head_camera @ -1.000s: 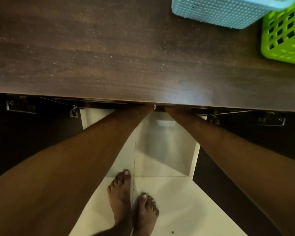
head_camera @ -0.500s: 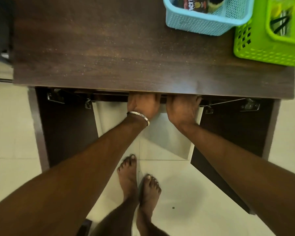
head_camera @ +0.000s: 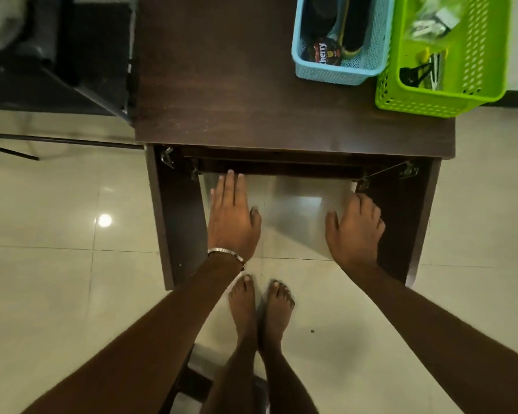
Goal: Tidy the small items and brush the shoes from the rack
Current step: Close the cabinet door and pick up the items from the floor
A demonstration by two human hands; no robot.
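I stand in front of a dark wooden cabinet (head_camera: 251, 94) whose two doors (head_camera: 177, 216) hang open toward me. My left hand (head_camera: 232, 216), with a metal bangle at the wrist, is held flat with straight fingers between the doors and holds nothing. My right hand (head_camera: 355, 225) hangs beside it with loosely bent fingers, also holding nothing. On the cabinet top at the back right sit a blue basket (head_camera: 320, 71) with polish tins and a brush, and a green basket (head_camera: 425, 100) with small items. No shoes show inside the opening.
My bare feet (head_camera: 260, 303) stand on glossy pale tiles (head_camera: 57, 279) just before the open doors. A dark piece of furniture (head_camera: 57, 70) stands left of the cabinet. The right door (head_camera: 407, 228) swings out toward me.
Both hands have drawn back out from under the cabinet's top edge and spread apart. The view has pulled back and up, showing the whole cabinet and both baskets.
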